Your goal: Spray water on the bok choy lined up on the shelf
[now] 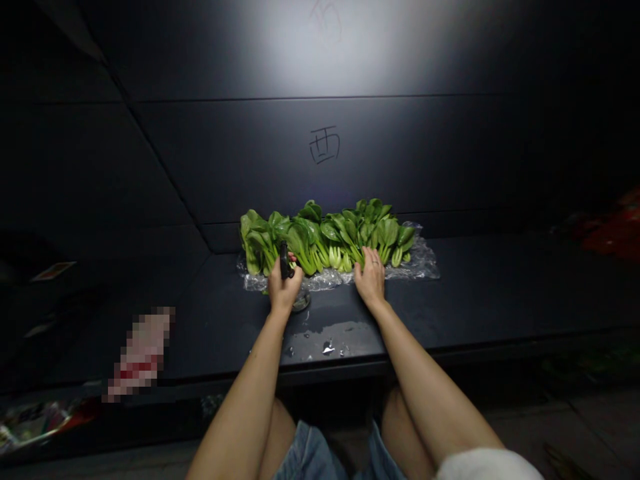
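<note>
A row of green bok choy (325, 237) lies across the dark counter on crumpled clear plastic wrap (419, 263). My left hand (285, 288) grips a small black handled object (285, 260) upright, just in front of the leaves. The object's lower end is hidden in my fingers. My right hand (370, 279) rests palm down with its fingers apart, touching the bok choy stems and the wrap. A small round glassy item (301, 301) sits partly hidden beside my left hand.
Water is spilled on the dark counter (330, 337) in front of my hands. A dark wall with a hand-drawn character (324, 145) rises behind. A blurred packet (140, 353) lies to the left, and red material (613, 230) shows at the far right.
</note>
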{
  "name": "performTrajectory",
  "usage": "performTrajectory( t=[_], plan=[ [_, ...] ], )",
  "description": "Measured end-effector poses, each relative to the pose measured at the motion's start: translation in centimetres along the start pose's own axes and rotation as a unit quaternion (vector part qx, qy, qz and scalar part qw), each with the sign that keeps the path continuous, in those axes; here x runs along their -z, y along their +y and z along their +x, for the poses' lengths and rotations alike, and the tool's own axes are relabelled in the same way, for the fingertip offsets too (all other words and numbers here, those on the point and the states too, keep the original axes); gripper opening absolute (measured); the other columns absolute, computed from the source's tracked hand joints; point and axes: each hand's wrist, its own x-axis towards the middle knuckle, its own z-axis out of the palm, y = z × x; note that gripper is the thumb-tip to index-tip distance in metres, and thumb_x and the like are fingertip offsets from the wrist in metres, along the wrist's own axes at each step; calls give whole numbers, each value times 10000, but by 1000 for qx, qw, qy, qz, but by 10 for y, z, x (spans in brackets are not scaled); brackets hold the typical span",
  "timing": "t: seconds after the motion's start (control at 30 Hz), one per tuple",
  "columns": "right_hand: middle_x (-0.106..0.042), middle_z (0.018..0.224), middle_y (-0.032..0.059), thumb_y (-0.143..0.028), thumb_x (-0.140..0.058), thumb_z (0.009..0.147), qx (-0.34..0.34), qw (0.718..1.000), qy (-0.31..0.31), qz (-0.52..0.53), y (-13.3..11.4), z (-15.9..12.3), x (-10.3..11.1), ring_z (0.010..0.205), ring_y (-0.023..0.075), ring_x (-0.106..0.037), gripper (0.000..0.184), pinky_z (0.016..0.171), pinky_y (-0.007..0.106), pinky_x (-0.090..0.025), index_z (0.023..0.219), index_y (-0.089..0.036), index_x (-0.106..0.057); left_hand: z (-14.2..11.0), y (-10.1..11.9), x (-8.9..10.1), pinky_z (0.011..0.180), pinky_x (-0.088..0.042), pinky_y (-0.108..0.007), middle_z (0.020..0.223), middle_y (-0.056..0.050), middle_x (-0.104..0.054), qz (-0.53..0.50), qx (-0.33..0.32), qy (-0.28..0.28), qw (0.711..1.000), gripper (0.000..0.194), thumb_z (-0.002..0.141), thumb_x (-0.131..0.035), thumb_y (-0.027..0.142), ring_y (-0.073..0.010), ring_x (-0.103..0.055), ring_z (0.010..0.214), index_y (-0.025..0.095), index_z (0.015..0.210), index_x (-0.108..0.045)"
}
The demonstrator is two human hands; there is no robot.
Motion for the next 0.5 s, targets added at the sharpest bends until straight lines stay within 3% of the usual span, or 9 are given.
performTrajectory(
  t=[0.1, 0.27, 0.5],
  plan=[
    [-530, 1433, 184, -207, -426, 892, 2, 1000, 4, 3, 1, 0, -1, 1407, 275, -390, 522, 1142, 487, -349, 1399, -103, -491, 1, 0, 1, 765, -566, -282, 954, -42, -707, -2, 4, 26, 1000, 282, 724, -599, 176, -175, -688, 853, 198, 1001, -642],
    [-528, 1435, 182, -216, -418, 892, 2, 1000, 4, 3, 1, -1, -2, 1408, 278, -389, 521, 1145, 476, -344, 1394, -94, -493, 1, 2, 4, 759, -565, -288, 902, -44, -707, -3, 16, 24, 1000, 245, 722, -603, 181, -184, -693, 825, 193, 962, -648],
    [-527, 1436, 179, -212, -418, 889, -3, 1000, -1, 6, -1, -2, -1, 1410, 279, -386, 524, 1148, 475, -341, 1393, -90, -492, 2, 1, 6, 781, -580, -330, 981, -70, -709, -5, 21, 32, 999, 292, 722, -603, 198, -215, -690, 893, 190, 1011, -645]
  ],
)
